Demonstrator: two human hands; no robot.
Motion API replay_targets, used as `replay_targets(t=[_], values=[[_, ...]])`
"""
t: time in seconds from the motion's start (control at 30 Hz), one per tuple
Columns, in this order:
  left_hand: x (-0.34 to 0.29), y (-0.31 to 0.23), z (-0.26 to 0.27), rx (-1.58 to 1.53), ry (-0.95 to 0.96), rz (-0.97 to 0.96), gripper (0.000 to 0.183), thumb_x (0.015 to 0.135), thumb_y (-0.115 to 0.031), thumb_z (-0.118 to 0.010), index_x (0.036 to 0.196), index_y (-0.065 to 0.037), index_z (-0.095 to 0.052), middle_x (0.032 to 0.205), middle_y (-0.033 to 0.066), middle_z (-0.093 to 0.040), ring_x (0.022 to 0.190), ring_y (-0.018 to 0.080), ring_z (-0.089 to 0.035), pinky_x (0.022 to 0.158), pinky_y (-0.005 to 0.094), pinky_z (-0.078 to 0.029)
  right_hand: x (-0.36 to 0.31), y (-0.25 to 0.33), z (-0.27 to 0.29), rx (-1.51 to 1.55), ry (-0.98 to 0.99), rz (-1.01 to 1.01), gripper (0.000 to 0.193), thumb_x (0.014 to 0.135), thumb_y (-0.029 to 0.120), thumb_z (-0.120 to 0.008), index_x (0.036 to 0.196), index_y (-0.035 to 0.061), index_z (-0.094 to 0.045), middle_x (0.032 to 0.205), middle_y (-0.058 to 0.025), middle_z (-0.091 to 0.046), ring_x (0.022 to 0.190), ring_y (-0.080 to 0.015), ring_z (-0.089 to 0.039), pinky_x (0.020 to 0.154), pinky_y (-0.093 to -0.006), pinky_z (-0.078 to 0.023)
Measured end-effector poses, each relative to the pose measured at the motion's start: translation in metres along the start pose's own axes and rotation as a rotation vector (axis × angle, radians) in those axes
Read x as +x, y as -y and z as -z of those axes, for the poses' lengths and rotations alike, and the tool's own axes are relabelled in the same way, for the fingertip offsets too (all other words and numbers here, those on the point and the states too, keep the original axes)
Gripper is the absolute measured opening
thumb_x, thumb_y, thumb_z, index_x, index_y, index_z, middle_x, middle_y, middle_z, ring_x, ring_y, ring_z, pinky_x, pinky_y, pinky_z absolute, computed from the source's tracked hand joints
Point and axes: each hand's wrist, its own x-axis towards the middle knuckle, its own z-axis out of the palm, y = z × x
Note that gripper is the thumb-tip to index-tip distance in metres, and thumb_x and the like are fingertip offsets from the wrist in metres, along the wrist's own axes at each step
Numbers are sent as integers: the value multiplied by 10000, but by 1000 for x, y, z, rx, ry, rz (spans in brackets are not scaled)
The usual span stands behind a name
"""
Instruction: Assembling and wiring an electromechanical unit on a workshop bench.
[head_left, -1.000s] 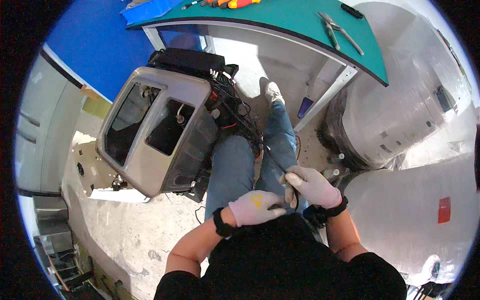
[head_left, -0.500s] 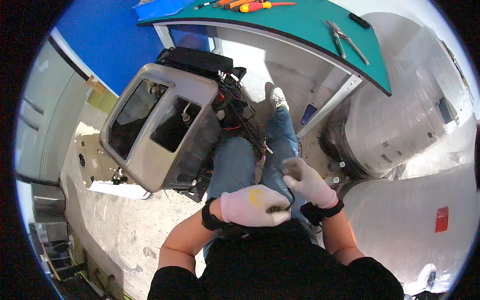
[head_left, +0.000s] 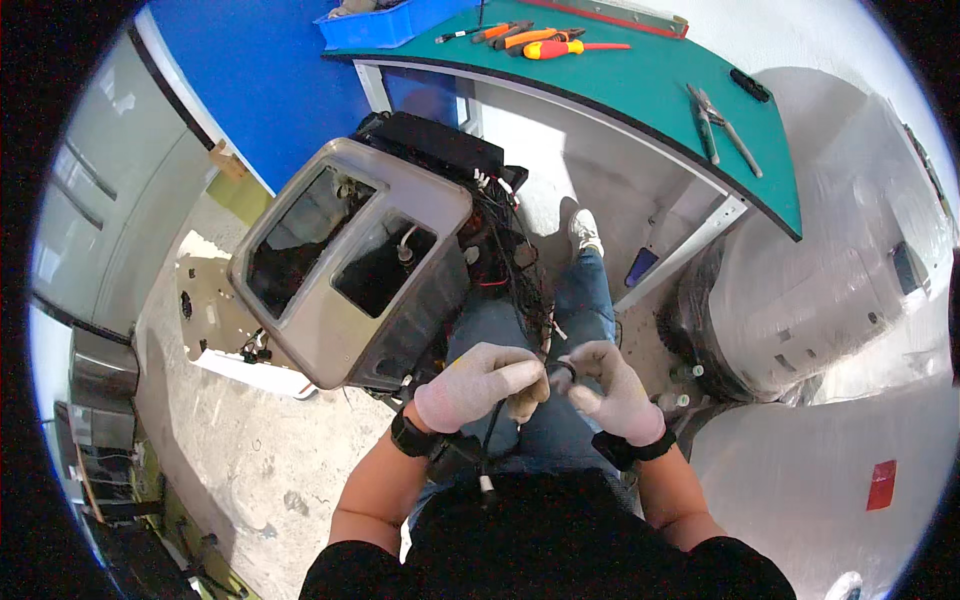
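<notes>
White work gloves cover both of my hands, held close together above my lap. My left hand [head_left: 482, 385] is closed on a thin black cable [head_left: 492, 430], which hangs down to a white connector [head_left: 487, 484] in front of my shirt. Facing it, my right hand [head_left: 622, 395] has its fingers curled around a dark curved piece that looks like another part of the cable. A small greyish, blurred thing shows between the two hands; its kind cannot be told. To the left of my legs stands a grey-beige machine housing [head_left: 355, 345] with two openings and a bundle of wires [head_left: 515, 255] along its right side.
Ahead is a green-topped workbench [head_left: 620, 90] with orange-handled pliers [head_left: 520, 38], a red-yellow screwdriver [head_left: 555, 49], large metal pliers [head_left: 722, 130] and a blue bin [head_left: 395, 25]. Large plastic-wrapped objects [head_left: 800, 270] stand on the right. A pale panel [head_left: 215, 300] lies on the floor at left.
My left hand has turned and risen, and the black cable with its white connector now hangs visibly from it. The right hand has come nearer to the left. My view has shifted slightly.
</notes>
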Motion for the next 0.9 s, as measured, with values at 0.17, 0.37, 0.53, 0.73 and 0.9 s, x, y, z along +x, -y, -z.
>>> replay_targets(t=[0.17, 0.37, 0.53, 0.73, 0.9], values=[[-3, -6, 3, -147, 40, 121, 345, 957, -269, -434, 1122, 8, -558, 688, 45, -599, 626, 110, -554, 576, 243, -432, 9, -5, -1, -280, 186, -232, 245, 941, 223, -508, 984, -2, -595, 784, -57, -589, 762, -104, -536, 730, -281, -457], [5, 10, 17, -577, -277, 61, 549, 966, -397, -375, 1355, -10, -387, 971, 134, -644, 767, 192, -634, 650, 282, -496, 17, -67, -10, -312, 5, -242, 334, 958, 302, -465, 1054, 4, -580, 872, -236, -622, 847, -367, -624, 730, -378, -469], [4, 19, 25, -842, -221, -305, 522, 944, -338, -426, 1346, -6, -386, 1323, 248, -462, 1143, 324, -543, 887, 396, -489, 19, -53, -21, -206, 74, -332, 351, 959, 305, -458, 1041, -14, -580, 877, -235, -627, 877, -372, -627, 740, -386, -473], [11, 28, 23, -824, -157, -510, 519, 907, -194, -514, 1380, -63, -348, 1378, 246, -398, 1203, 335, -489, 937, 431, -456, 12, -42, -31, -240, 94, -340, 316, 961, 274, -455, 1012, -2, -600, 869, -199, -643, 851, -314, -645, 756, -357, -482], [5, 11, 11, -529, -443, -366, 427, 983, -230, -413, 1364, -41, -365, 1068, 188, -612, 859, 225, -645, 711, 295, -513, 4, -39, -34, -297, 116, -221, 240, 942, 206, -488, 1009, 12, -612, 862, -181, -641, 858, -305, -637, 770, -349, -479]])
